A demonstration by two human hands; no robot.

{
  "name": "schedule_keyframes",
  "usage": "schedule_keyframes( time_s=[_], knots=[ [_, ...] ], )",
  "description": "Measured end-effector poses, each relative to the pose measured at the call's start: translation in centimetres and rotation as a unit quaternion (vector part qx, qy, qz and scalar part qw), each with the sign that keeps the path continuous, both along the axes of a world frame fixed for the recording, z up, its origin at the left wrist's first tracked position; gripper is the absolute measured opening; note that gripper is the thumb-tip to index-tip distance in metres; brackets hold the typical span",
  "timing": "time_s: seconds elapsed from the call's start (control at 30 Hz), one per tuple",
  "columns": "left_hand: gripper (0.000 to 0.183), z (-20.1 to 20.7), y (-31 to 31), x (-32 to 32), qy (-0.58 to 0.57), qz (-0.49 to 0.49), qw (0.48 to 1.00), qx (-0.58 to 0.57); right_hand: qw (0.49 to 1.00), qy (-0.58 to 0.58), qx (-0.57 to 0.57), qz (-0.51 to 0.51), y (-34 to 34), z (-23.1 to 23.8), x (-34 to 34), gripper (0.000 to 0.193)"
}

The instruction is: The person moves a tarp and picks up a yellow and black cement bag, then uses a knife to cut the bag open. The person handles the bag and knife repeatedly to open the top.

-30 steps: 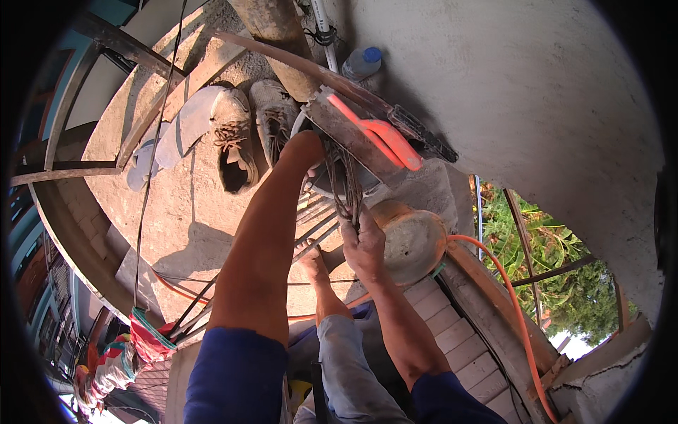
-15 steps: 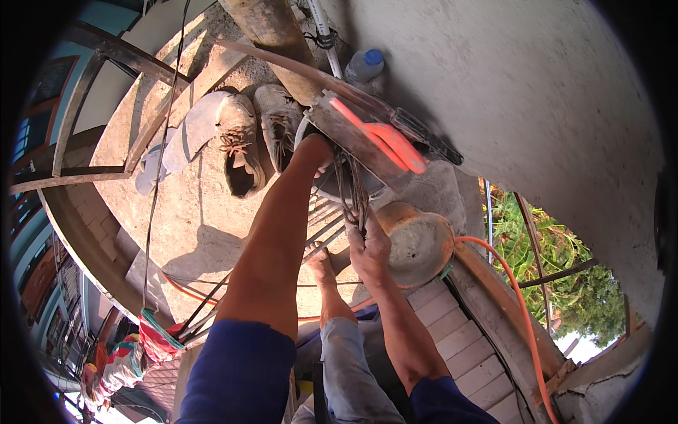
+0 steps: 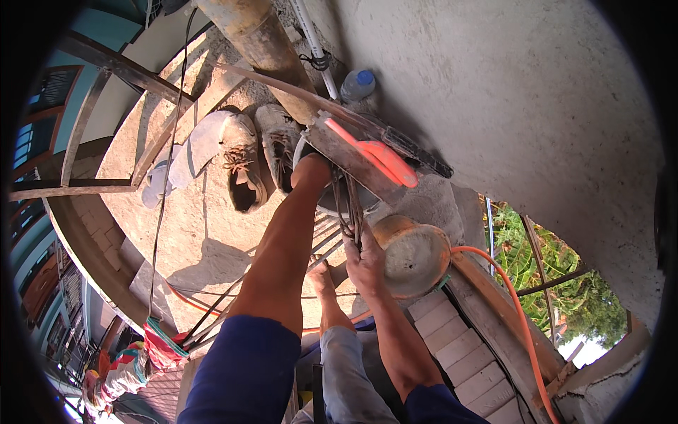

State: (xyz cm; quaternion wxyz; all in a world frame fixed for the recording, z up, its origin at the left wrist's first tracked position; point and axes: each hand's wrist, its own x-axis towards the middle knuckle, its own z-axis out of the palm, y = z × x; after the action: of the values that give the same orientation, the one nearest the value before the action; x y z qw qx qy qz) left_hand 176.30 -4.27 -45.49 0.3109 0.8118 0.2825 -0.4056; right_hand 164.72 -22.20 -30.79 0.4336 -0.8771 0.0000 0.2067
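My left hand reaches down into a grey bucket; its fingers are hidden inside. My right hand is closed around the near end of a looped bundle of dark wire or cord, whose far end leans over the bucket. Across the bucket's far right side lies a flat plastering trowel with a red handle. Beyond it rests a long, narrow rusty strip, beside a black handle-like piece. A round, mortar-stained basin sits just right of my right hand.
Worn shoes stand left of the bucket, near grey slippers. A capped plastic bottle is by the concrete wall. An orange hose runs at the right. Metal bars frame the left edge.
The view has shifted slightly. My left hand sits a little lower and further left in the picture, still inside the bucket. My right hand keeps its grip on the bundle.
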Motion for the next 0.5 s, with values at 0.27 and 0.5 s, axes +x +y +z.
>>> schedule_keyframes(
  time_s=[0.27,0.5],
  knots=[
    [0.027,3.6,0.5,-0.8,-0.085,-0.041,0.995,0.038,1.0,-0.028,-0.014,0.006,-0.2,0.1,-0.1,0.034],
    [0.022,7.2,4.0,-0.4,-0.188,-0.29,0.933,0.097,0.998,-0.055,0.005,0.013,-0.7,-0.9,-0.2,0.034]
  ],
)
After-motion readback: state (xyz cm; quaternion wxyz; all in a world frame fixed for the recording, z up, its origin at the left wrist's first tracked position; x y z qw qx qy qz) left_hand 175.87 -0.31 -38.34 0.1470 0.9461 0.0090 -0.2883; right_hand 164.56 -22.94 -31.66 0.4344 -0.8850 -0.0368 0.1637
